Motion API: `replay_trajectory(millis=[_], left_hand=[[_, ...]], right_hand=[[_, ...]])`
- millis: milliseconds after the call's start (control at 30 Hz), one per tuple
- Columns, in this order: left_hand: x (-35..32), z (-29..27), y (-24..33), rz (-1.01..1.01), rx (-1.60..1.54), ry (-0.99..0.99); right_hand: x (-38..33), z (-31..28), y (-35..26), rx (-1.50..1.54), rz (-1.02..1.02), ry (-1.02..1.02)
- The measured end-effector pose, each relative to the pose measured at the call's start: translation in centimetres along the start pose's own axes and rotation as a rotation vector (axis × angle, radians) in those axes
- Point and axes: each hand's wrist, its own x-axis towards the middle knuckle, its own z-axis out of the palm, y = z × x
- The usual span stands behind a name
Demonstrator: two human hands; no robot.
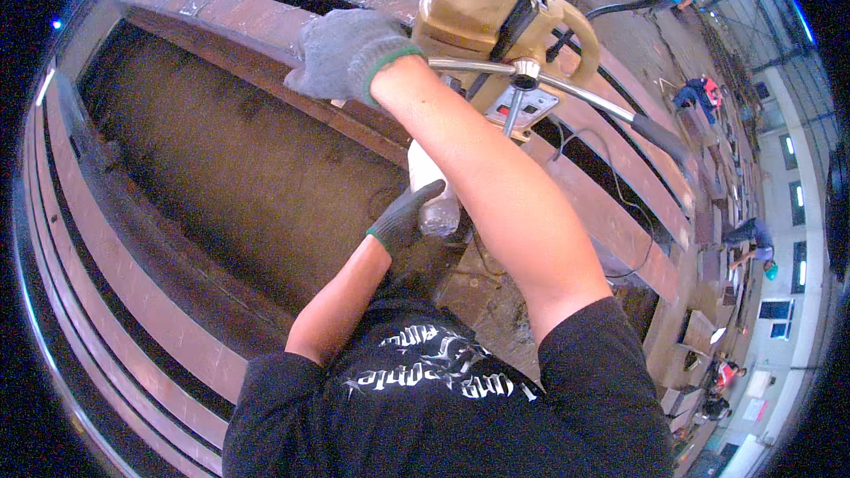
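The work centres on a gold-coloured magnetic drill press standing on the top flange of a rusty brown steel beam, near the upper middle of the head view. Its dark motor housing sits at the top of the frame, and chrome feed-handle spokes radiate from a hub on its side, one ending in a black grip. A black cable loops away from the machine toward the upper right.

The right hand, in a grey knit glove with a green cuff, lies on the beam edge just beside the drill's base. Its fingers curl downward over the flange, pressed together; I cannot tell whether they pinch anything beneath. The left hand, in a dark glove, sits lower, below the drill, with its fingers wrapped around a pale plastic bottle that points up toward the machine.

Judging by this, the drill is placed on the beam, but neither hand is on the feed handle, and the bit and any hole are hidden behind the forearm. Drilling progress cannot be read.

Further beams run alongside, and other workers crouch on the shop floor at right.
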Motion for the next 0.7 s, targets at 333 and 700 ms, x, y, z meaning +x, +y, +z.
replay_trajectory(millis=[333, 700], left_hand=[[-1.1, 1.3, 1.0, -0.001, 0.115, 0.059], [-2.0, 2.7, 2.0, -0.006, -0.006, 0.006]], right_hand=[[0.0, 0.0, -0.1, -0.012, -0.008, 0.019], [0.1, 0.6, 0.0, 0.003, -0.019, 0.028]])
